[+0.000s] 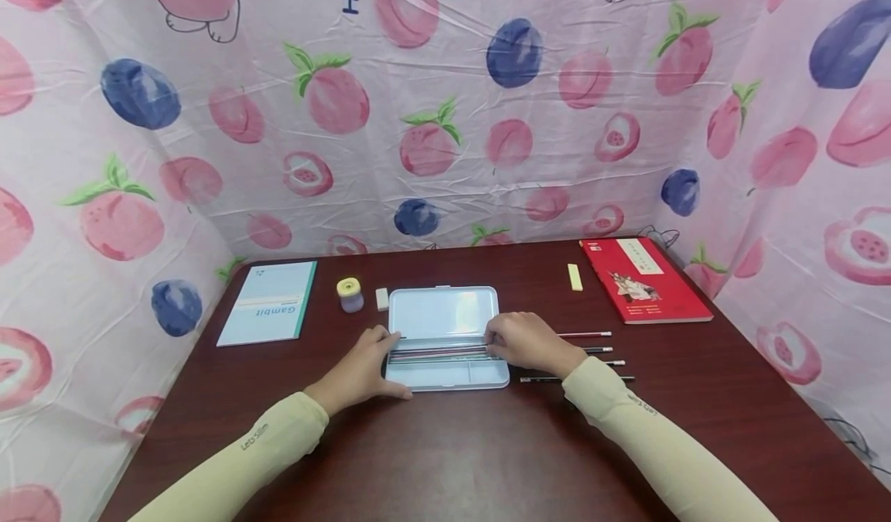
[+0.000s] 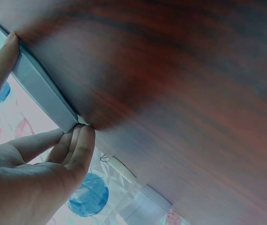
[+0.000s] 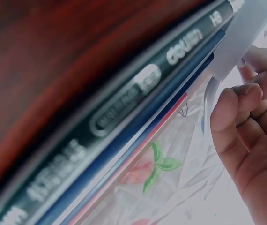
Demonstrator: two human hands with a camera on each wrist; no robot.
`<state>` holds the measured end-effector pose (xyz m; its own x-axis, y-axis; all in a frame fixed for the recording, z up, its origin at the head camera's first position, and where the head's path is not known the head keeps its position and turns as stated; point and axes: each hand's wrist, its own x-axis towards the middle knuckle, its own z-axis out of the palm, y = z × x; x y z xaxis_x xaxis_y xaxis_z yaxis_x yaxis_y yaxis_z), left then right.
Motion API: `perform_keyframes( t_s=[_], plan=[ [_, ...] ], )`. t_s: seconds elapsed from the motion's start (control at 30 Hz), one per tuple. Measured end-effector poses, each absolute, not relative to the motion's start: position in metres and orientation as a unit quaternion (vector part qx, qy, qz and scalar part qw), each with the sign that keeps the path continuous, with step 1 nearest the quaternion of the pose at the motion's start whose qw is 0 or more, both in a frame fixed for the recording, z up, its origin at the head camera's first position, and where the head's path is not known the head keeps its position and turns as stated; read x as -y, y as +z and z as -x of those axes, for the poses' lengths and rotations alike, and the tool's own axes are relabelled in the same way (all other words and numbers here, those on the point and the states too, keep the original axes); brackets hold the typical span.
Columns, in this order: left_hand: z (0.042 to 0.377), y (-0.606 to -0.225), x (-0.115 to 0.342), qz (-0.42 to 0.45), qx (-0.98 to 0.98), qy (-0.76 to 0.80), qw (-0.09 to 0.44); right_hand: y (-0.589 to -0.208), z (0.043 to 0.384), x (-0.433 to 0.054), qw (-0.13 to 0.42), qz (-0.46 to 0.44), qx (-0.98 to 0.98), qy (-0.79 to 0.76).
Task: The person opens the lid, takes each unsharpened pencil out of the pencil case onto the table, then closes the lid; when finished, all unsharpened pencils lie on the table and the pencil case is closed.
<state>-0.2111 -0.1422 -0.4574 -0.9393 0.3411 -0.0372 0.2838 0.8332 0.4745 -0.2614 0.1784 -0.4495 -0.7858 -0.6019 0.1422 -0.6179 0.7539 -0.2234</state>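
Case (image 1: 426,313) toward far edge of tabletop (image 1: 452,452); left grip (image 1: 363,369) clasps its left end, probably bracing; I can't tell whether right grip (image 1: 527,342) pinches pencils (image 1: 435,354).

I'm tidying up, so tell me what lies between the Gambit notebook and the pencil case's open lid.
The head view shows a yellow-topped container and a white block between the notebook and the lid.

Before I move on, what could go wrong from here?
The right sleeve crosses the loose pencils in the head view, so dragging it might roll them. The right hand is at the right end of the pencils inside the open case; a sharp tug could scatter them. If the left hand eases off, the case may slide.
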Motion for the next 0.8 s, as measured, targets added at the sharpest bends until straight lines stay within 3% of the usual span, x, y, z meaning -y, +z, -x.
perform_keyframes(
  t_s=[0.8],
  plan=[
    [0.212,-0.460,0.142,-0.170,-0.956,0.232,0.060,-0.445,0.238,-0.240,0.050,-0.318,0.928,0.186]
  ],
)
